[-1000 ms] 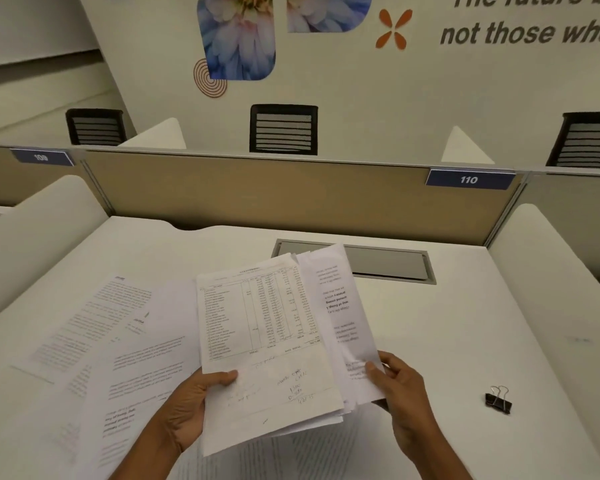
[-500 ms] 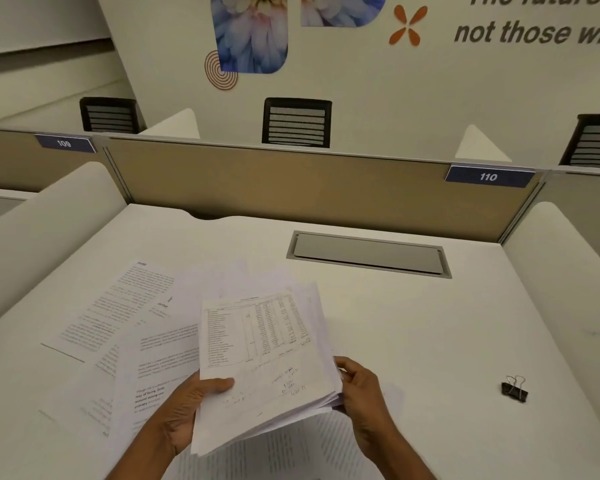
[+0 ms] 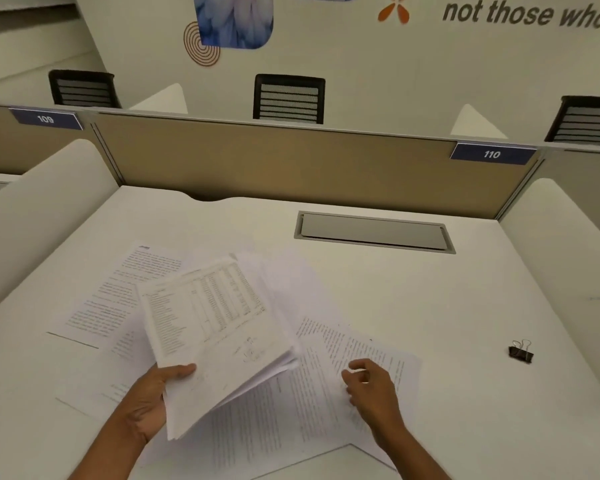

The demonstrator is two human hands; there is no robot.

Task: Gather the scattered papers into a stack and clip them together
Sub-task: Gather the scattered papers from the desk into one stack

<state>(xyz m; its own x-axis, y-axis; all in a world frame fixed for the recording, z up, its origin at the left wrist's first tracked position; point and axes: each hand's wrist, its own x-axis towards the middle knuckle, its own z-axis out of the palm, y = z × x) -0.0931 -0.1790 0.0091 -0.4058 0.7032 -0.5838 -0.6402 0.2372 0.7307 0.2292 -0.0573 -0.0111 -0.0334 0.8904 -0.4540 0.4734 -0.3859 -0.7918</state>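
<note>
Gathering stage, seen from above the person's hands. The left hand (image 3: 153, 396) holds a partial stack of papers (image 3: 219, 337) raised and tilted above the tabletop (image 3: 447, 306); its thumb lies across the top sheet near the lower edge, and the remaining fingers are hidden beneath, so the stack is pinched between thumb and underside fingers. The top sheet bears a printed table. The right hand (image 3: 371, 386) rests over a loose printed sheet (image 3: 347, 362) lying flat just right of the stack, its fingers (image 3: 359, 367) curled inward and close together; whether they already pinch the sheet's edge cannot be told. More loose sheets lie flat: 1 text page (image 3: 118, 292) at far left, others partly covered below and around the held stack. The binder clip (image 3: 521, 352) sits on the tabletop well to the right, apart from all papers and untouched.

Judged step: collecting, about midway; several sheets remain outside the stack and clipping has not begun. The next move probably calls for lifting the right-hand sheet by an edge and sliding it onto or under the stack without creasing it, then gathering the left-side pages, squaring the edges against the tabletop, and only afterwards reaching for the clip.
</note>
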